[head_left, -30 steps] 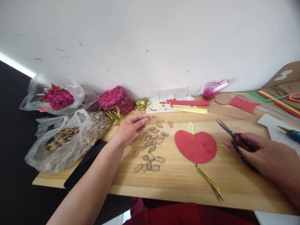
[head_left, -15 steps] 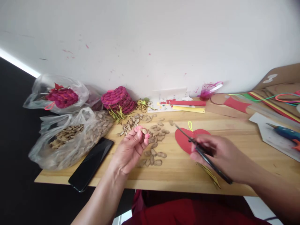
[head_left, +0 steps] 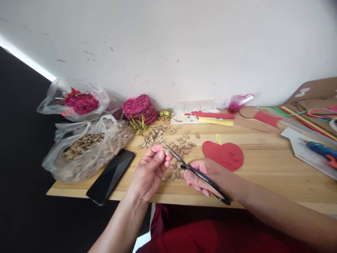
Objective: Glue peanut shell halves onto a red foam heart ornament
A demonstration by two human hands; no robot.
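Between the thumb and fingertips of my left hand [head_left: 151, 168] is a peanut [head_left: 166, 152], held above the table. My right hand [head_left: 204, 175] is wrapped round black-handled scissors [head_left: 205, 179]. The blades point up and left, and their tips are at the peanut; whether they cut into it I cannot tell. Whole peanuts [head_left: 184, 147] lie scattered under and behind my hands, partly hidden by them. Beyond my left hand is a heap of split shells [head_left: 155, 135]. A red apple-shaped cutout [head_left: 223, 154] with a yellow loop lies beyond my right hand.
At the left are a plastic bag of peanuts [head_left: 86, 151], a black phone [head_left: 110, 177] and another bag with a magenta piece [head_left: 81, 102]. Magenta stacked pieces [head_left: 139, 109] stand by the wall. A blue glue gun [head_left: 319, 149] lies on a white board [head_left: 295, 140] at the right.
My right hand has moved left with the scissors, bringing the blade tips from above the red cutout to the peanut in my left hand. The view has shifted slightly.
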